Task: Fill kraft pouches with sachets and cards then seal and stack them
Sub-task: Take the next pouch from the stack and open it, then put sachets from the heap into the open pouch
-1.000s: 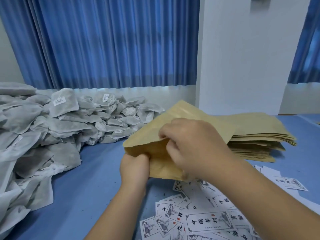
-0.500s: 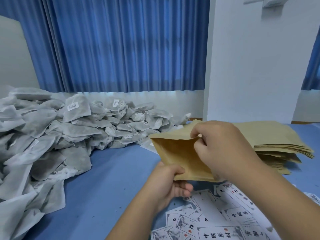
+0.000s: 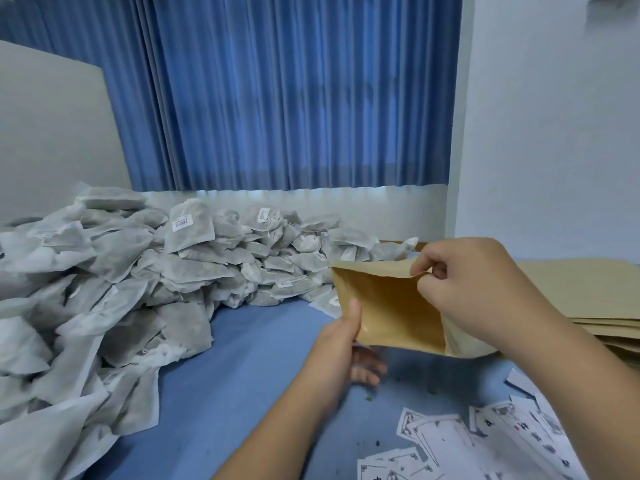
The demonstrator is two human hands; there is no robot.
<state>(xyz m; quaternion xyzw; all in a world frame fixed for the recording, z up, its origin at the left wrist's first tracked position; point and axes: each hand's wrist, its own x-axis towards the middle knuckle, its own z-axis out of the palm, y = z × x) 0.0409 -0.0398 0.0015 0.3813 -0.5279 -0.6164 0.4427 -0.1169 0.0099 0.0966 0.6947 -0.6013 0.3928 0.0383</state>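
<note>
A kraft pouch [image 3: 388, 306] hangs in the air above the blue table, its mouth pulled open toward me and its inside empty. My left hand [image 3: 341, 355] grips the pouch's lower left edge, thumb on the front. My right hand [image 3: 464, 282] pinches the upper lip of the mouth and holds it apart. A large heap of grey sachets [image 3: 138, 292] fills the left side and back of the table. Printed cards [image 3: 460, 445] lie scattered at the lower right.
A stack of flat kraft pouches [image 3: 588, 299] lies on the right behind my right arm. The blue table [image 3: 242, 375] shows bare between the sachets and the cards. Blue curtains and a white wall close the back.
The pouch's mouth has been spread wider and turned toward me. My left hand has shifted to the pouch's lower left edge. The view has tilted upward.
</note>
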